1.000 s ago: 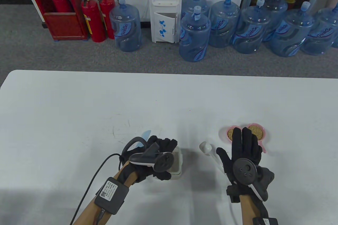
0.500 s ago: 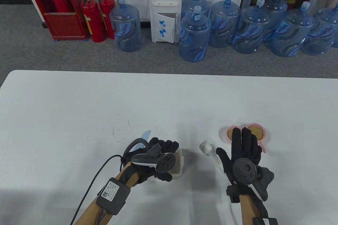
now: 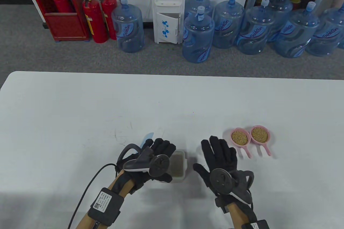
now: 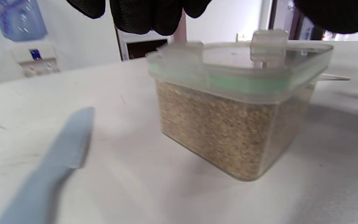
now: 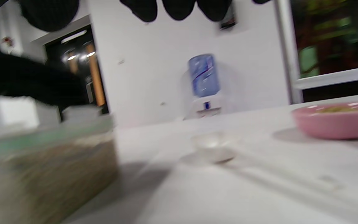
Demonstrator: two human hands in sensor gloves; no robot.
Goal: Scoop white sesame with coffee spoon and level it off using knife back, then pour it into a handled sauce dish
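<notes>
We see our spread right hand (image 3: 219, 156) beside the lidded sesame box (image 4: 228, 118); our left hand's (image 3: 158, 156) grip is unclear. A careless reach could tip it.

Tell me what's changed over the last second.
The right hand moved left, off the two pink handled sauce dishes of sesame, and now hovers open over the white coffee spoon, hiding it from above. The left hand shifted slightly left, at the clear lidded sesame container. The dishes, the container and the pale blue knife stayed put.

right hand (image 3: 219, 159) moved left off sauce dishes (image 3: 240, 137), over spoon
</notes>
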